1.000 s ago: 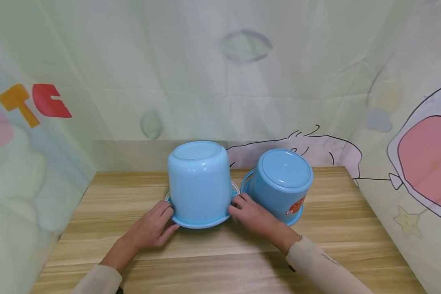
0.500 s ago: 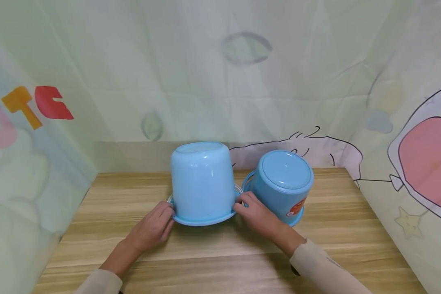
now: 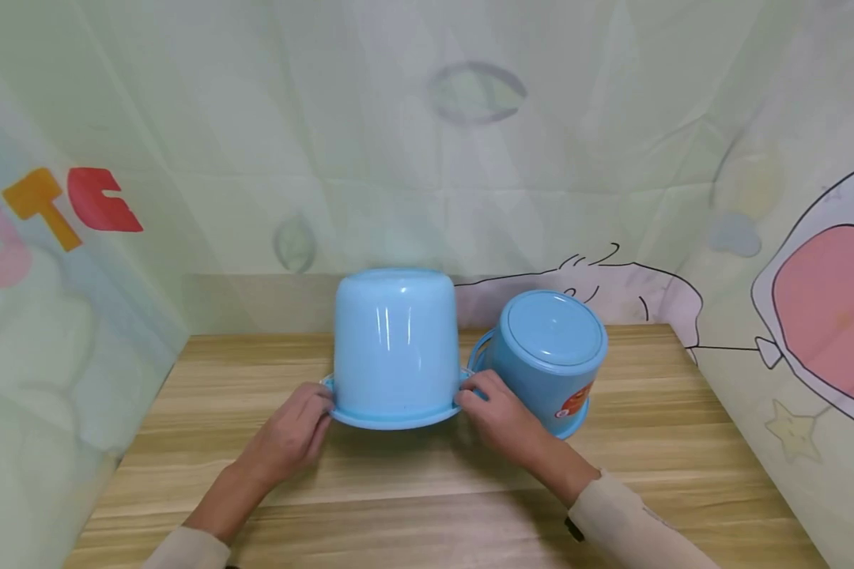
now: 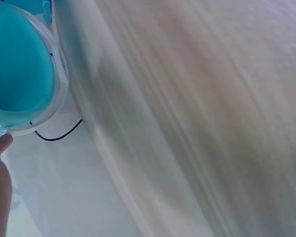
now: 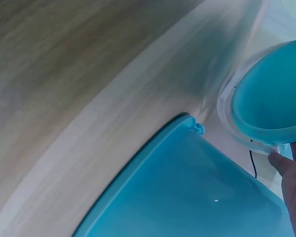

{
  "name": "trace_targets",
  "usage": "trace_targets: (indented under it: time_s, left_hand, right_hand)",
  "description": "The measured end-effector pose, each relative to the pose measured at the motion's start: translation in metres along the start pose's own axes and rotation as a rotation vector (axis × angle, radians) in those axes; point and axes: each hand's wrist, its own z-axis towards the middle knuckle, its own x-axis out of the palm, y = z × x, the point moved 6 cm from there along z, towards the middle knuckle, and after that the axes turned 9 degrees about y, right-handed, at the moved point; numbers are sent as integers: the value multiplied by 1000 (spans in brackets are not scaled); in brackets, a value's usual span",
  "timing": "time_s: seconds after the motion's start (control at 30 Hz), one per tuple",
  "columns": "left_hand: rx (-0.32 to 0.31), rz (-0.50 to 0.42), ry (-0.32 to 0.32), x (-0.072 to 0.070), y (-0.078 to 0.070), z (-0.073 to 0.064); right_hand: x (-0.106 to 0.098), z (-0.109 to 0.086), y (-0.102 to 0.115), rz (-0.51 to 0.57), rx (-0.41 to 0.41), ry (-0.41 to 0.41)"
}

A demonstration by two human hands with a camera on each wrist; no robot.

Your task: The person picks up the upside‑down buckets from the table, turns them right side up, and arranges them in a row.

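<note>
My left hand and right hand grip the bucket at its rim, mouth down, above the table. The second bucket stands inverted nearby. I judge lifting done, set-down outstanding.

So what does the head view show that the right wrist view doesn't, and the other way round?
Only the head view: the red label on the bucket resting upside down, and the pink balloon print on the backdrop. Only the right wrist view: a look inside the held bucket. Both: the two blue buckets, the right hand and the wooden tabletop.
</note>
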Motion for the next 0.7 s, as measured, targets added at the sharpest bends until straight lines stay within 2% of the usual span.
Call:
trace_targets:
  time_s: [0.03, 0.1, 0.17, 0.5, 0.7]
  left_hand:
    - [2, 8, -2, -1, 0, 1]
    - [4, 25, -9, -4, -1, 4]
    - [4, 45, -18, -8, -2, 7]
    - [2, 106, -50, -22, -7, 20]
    - [-3, 110, -72, -30, -10, 26]
  right_hand:
    - [-2, 0, 1, -12, -5, -11]
    - [-7, -1, 10, -173, -138, -60]
    - [-12, -2, 13, -213, -170, -90]
    - [-25, -1, 21, -237, -177, -150]
    - [-34, -1, 27, -225, -208, -220]
